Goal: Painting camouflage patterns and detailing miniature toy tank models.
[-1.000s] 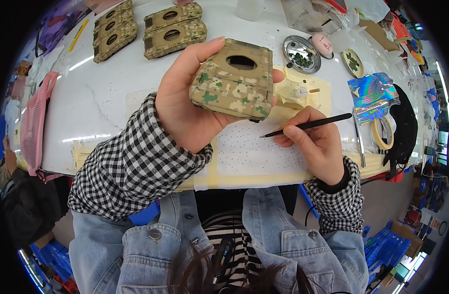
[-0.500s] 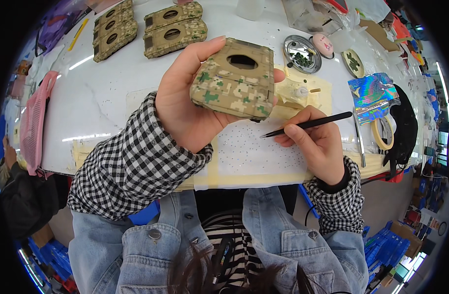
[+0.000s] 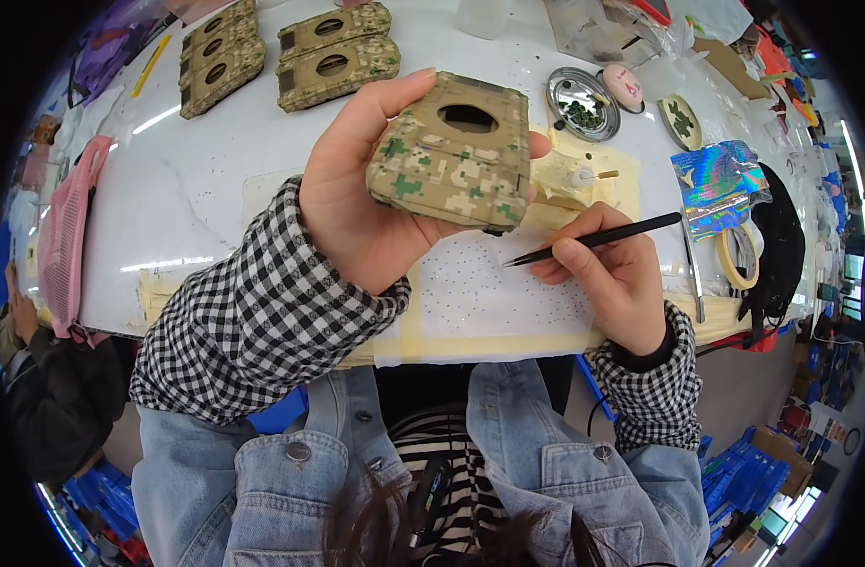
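Note:
My left hand [image 3: 376, 189] is raised over the table, fingers and thumb wrapped round a camouflage model hull [image 3: 442, 168]. The hull is boxy, tan and green, with an oval opening in its upper face; its underside is hidden in my palm. My right hand [image 3: 607, 274] pinches black tweezers [image 3: 631, 230] like a pen. Their fine tips point left, below the hull and apart from it, over a white sheet [image 3: 489, 326] scattered with many tiny dark specks. Whether the tips hold anything is too small to tell.
More camouflage hulls [image 3: 333, 66] stand in rows at the back left. A round metal dish [image 3: 607, 118] and a cream dish [image 3: 689, 137] hold small green parts at the back right. Nearby lie a tape roll [image 3: 752, 269], a shiny foil pouch [image 3: 711, 222] and a metal tool [image 3: 694, 274].
Both hands stay almost still with the hull and tweezers; the tweezers' back end rises very slightly. At the far left, another person's hand and dark sleeve shift.

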Motion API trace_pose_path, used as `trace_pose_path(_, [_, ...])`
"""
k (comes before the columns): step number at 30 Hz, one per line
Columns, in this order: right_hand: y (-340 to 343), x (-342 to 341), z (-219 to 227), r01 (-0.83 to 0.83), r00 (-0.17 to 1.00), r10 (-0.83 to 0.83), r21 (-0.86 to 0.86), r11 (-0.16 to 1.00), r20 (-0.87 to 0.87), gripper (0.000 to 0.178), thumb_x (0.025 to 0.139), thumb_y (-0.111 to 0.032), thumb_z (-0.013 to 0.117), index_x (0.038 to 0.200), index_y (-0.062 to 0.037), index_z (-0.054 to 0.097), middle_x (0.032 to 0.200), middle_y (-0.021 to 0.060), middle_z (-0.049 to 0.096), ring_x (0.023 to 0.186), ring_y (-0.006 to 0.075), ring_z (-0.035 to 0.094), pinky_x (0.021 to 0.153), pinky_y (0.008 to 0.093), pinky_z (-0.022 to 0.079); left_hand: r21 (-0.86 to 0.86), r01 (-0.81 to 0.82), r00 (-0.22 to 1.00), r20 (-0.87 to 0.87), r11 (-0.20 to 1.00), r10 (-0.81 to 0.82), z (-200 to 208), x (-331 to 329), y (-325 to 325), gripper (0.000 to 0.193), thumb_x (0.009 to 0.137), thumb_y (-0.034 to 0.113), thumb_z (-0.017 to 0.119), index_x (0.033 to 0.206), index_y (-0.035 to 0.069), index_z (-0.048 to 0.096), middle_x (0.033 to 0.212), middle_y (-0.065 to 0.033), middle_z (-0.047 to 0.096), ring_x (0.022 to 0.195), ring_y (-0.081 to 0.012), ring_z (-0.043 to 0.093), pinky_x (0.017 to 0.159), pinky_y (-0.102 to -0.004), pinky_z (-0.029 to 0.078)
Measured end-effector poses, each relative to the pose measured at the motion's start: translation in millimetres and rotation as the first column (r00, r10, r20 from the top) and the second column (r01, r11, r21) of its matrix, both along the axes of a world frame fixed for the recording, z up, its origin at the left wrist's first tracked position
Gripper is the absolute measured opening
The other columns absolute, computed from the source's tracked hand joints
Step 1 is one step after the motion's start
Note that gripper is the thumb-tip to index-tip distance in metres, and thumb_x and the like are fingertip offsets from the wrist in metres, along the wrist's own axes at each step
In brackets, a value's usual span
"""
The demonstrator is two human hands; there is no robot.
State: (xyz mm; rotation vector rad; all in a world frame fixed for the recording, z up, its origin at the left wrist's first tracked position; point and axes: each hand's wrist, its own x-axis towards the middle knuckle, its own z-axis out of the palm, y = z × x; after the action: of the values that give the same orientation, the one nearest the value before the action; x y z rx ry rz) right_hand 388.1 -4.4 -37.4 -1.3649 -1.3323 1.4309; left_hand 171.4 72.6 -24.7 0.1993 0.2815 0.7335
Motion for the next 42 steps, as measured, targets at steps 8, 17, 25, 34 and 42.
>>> trace_pose_path(8, [1,0,1,0.011,0.999,-0.012,-0.006,1.000,-0.033,0.014,0.089,-0.008,0.057,0.089,0.0048,0.053,0.081,0.0089,0.061,0.075,0.0126,0.064,0.068,0.0220,0.053,0.003,-0.007,1.000,0.002,1.000,0.007,-1,0,0,0.056,0.095,0.037,0.030,0.130,-0.007,0.035,0.126,-0.0306,0.044,0.088,-0.0295,0.065,0.072,-0.0307,0.058])
trace_pose_path(17, [-5,1,-5,-0.011,0.997,-0.003,0.173,0.985,0.079,0.012,0.086,-0.007,0.060,0.087,0.0038,0.055,0.080,0.0078,0.062,0.075,0.0120,0.062,0.067,0.0226,0.050,-0.002,-0.005,1.000,-0.009,1.000,0.005,0,0,0,0.056,0.095,0.037,0.030,0.130,-0.006,0.036,0.125,-0.0297,0.045,0.087,-0.0281,0.065,0.071,-0.0295,0.058])
trace_pose_path(25, [-8,-3,-3,-0.494,0.815,0.027,0.668,0.556,0.579,0.025,0.069,-0.005,0.074,0.087,-0.0004,0.058,0.081,0.0133,0.063,0.068,0.0260,0.063,0.058,0.0301,0.050,0.035,0.005,1.000,-0.017,0.999,-0.004,-1,-1,1,0.056,0.095,0.038,0.031,0.130,-0.005,0.038,0.125,-0.0293,0.045,0.086,-0.0268,0.065,0.070,-0.0285,0.058])
trace_pose_path(34, [-9,-4,-4,-0.506,0.802,0.019,0.663,0.552,0.597,0.027,0.066,-0.002,0.075,0.086,0.0002,0.057,0.083,0.0159,0.065,0.070,0.0271,0.064,0.059,0.0313,0.051,0.035,0.011,1.000,-0.010,0.999,-0.010,-1,-1,1,0.056,0.095,0.037,0.030,0.130,-0.006,0.037,0.125,-0.0291,0.045,0.086,-0.0273,0.065,0.070,-0.0285,0.058])
trace_pose_path(42, [-6,-5,-8,-0.481,0.817,-0.014,0.695,0.534,0.577,0.023,0.068,-0.005,0.074,0.084,-0.0008,0.057,0.077,0.0115,0.063,0.066,0.0239,0.064,0.055,0.0299,0.051,0.029,0.006,1.000,-0.001,1.000,-0.006,-2,-1,1,0.056,0.095,0.037,0.030,0.131,-0.006,0.036,0.125,-0.0288,0.045,0.087,-0.0276,0.065,0.070,-0.0288,0.058])
